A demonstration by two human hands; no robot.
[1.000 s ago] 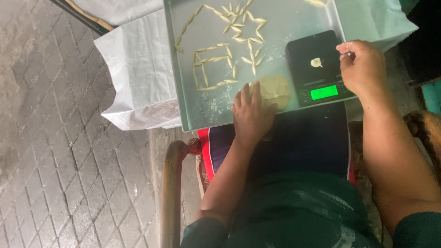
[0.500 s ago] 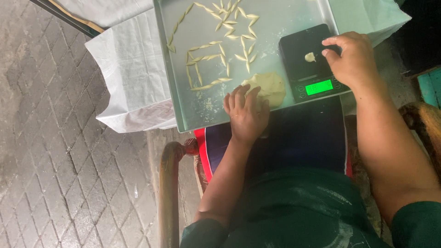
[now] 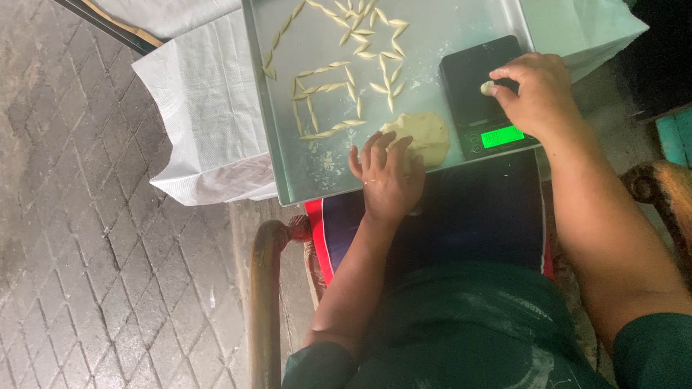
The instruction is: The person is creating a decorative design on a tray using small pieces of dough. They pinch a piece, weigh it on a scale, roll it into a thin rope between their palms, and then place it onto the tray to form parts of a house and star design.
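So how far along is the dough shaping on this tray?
Many thin pointed dough pieces already lie on the metal tray. In hand: the right hand holds a small dough bit over the black scale; the left hand touches the dough lump. That lump remains unshaped.

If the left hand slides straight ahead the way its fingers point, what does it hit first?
Most likely the pale dough lump: the left hand has fingertips at its near edge already, on the metal tray. Actual contact is unclear.

We are seeing white sacking (image 3: 198,94) lying on grey paving bricks (image 3: 94,274), and a rusty curved chair arm (image 3: 265,302) standing nearby.
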